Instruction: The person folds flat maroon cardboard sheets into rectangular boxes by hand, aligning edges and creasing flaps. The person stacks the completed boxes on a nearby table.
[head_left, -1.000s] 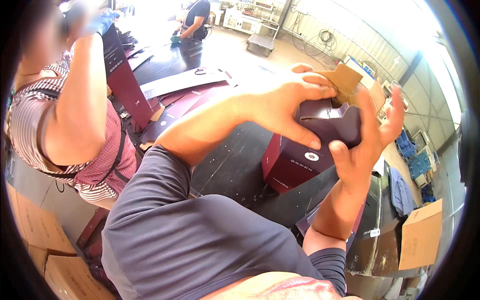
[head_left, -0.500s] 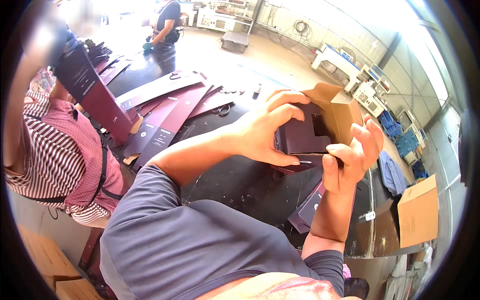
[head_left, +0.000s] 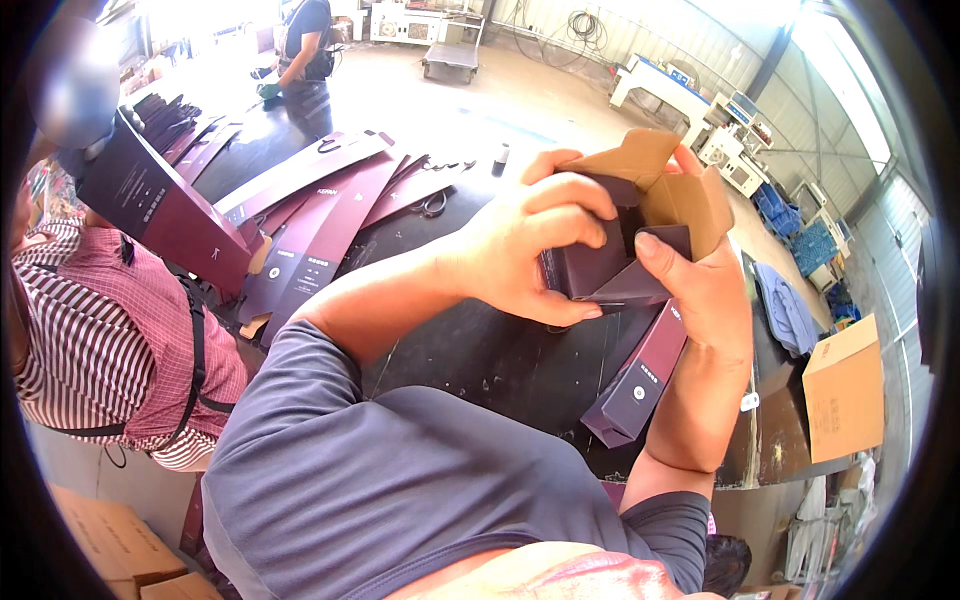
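Note:
A dark purple carton [head_left: 598, 268] with brown cardboard inside is held up over the black table, its end toward me and its flaps standing up. My left hand [head_left: 525, 240] grips its left side, fingers curled over the top edge and thumb along the bottom. On the right, my right hand [head_left: 705, 295] clasps the carton, with the thumb pressed on a dark flap inside the opening. Its other fingers are mostly hidden behind the brown flaps [head_left: 690, 205]. A closed purple box [head_left: 635, 385] lies on the table beside my right forearm.
Flat purple cartons [head_left: 325, 215] overlap on the table at left, near black-handled scissors [head_left: 432, 205]. A person in a checked apron [head_left: 150, 330] stands there behind a long dark carton [head_left: 165, 195]. At right are folded blue cloth [head_left: 785, 310] and a brown cardboard box [head_left: 845, 390].
My right hand has shifted from pinching the lower edge of the opening to wrapping the carton's right side, thumb on the flap inside. The dark flap has been turned. My view has shifted slightly.

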